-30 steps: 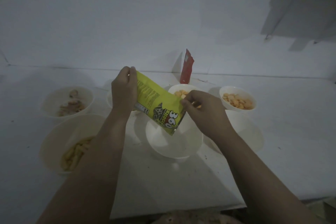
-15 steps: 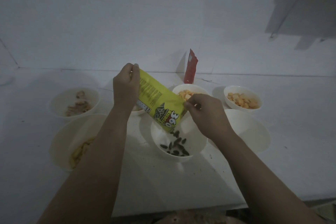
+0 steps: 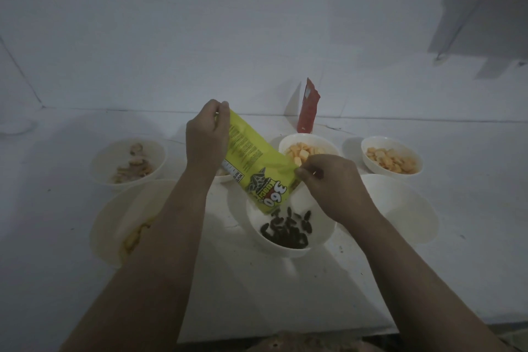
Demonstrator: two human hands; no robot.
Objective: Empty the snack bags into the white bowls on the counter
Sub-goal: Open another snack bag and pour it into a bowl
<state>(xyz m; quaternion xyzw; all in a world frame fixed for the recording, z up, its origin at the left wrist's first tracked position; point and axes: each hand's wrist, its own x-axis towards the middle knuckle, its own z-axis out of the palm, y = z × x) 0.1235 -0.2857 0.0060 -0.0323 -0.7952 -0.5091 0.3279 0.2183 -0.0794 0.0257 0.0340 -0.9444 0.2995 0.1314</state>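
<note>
On a dim white counter point(image 3: 428, 280), a bowl of pale brown snack pieces point(image 3: 128, 163) and a larger bowl of yellow sticks point(image 3: 120, 223) are sitting at the left. The person's left hand point(image 3: 207, 134) is gripping the raised bottom end of a yellow snack bag point(image 3: 254, 163), fingers curled round its edge. The bag is slanting mouth-down over the near centre bowl point(image 3: 290, 230), where dark seeds point(image 3: 287, 233) are lying. The right hand point(image 3: 331, 186) is pinching the bag's lower edge near the mouth. Behind it, a bowl of orange cubes point(image 3: 307, 147) and an upright red packet point(image 3: 308, 107) are standing; farther right are an empty large bowl point(image 3: 405, 208) and a bowl of orange rounds point(image 3: 391, 158).
</note>
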